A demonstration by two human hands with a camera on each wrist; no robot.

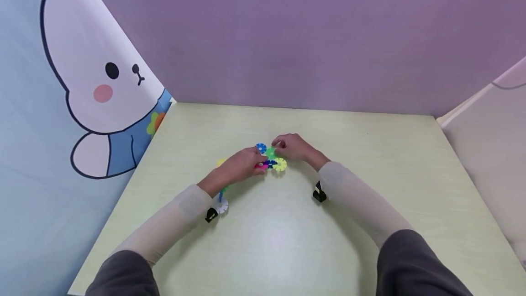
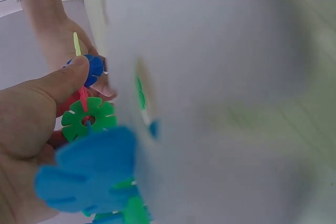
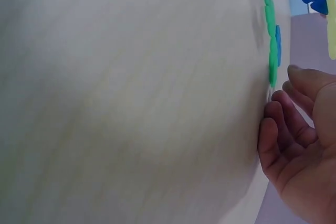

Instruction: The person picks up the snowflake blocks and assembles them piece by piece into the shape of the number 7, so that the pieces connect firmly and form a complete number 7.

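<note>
In the head view my left hand grips a joined string of notched plastic discs, with a pink disc, dark blue disc and yellow disc at its front. The left wrist view shows the thumb against the dark blue disc, with a green disc and a blurred blue disc closer. My right hand has loosely bent fingers, thumb apart, beside green discs and a blue disc lying on the table. Nothing shows between its fingers.
The pale table meets a purple wall panel behind. A cloth with a rabbit print hangs at the left, and a white panel at the right. The string's white disc is near my left wrist.
</note>
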